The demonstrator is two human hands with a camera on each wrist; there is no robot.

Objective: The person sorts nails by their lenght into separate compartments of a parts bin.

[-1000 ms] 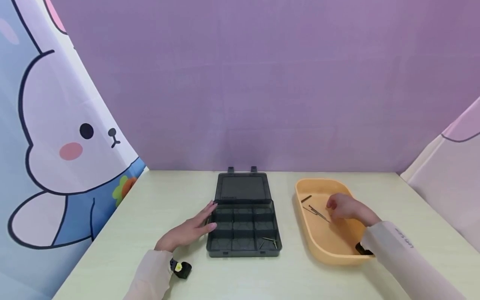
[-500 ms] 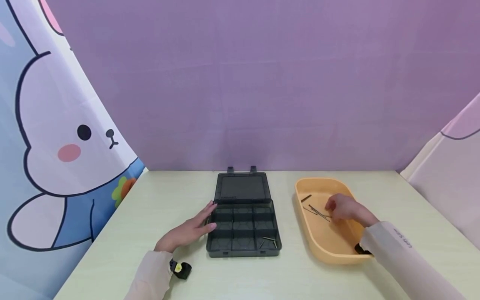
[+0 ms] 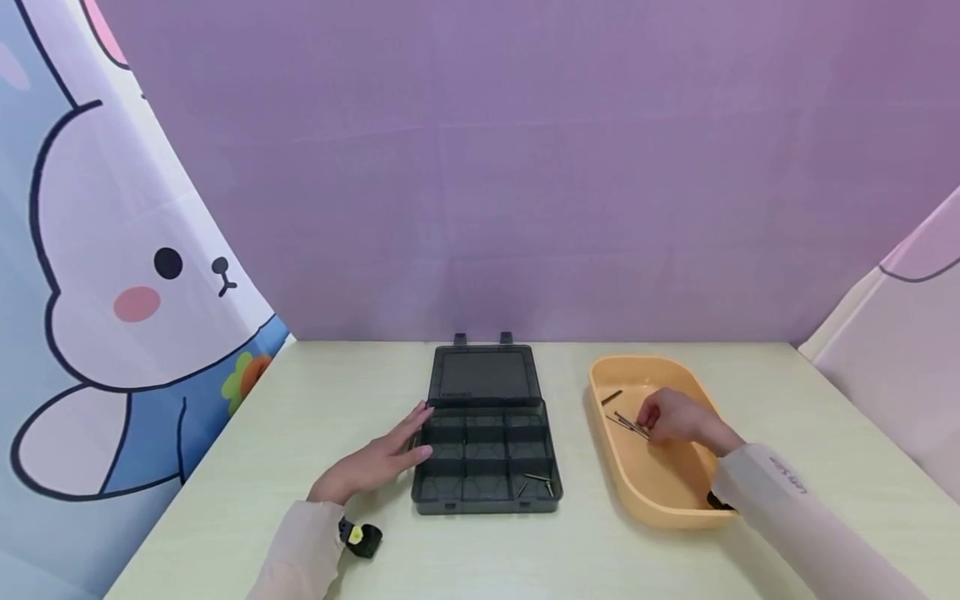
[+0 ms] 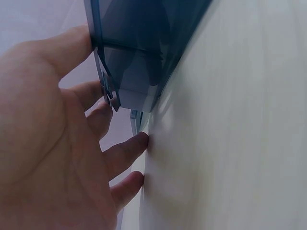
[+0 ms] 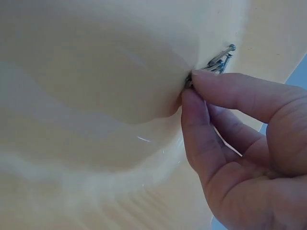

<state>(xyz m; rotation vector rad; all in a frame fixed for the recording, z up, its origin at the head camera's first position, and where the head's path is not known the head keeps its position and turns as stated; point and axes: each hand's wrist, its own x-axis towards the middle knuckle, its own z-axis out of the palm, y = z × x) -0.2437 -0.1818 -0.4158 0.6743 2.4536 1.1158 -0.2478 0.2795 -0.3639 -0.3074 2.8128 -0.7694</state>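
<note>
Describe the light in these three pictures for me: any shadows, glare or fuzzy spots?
Head view: soft, even light, with a faint shadow beside the tray; left wrist view: a bluish cast, the box dark, the pale tabletop tipped sideways and soft; right wrist view: a broad shadow across the tray, tiny bright glints, the metal pieces lacking fine detail.

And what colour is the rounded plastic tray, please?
The tray is light orange; the head view shows it best.

Near end of tray [image 3: 667,518], apparently free
</note>
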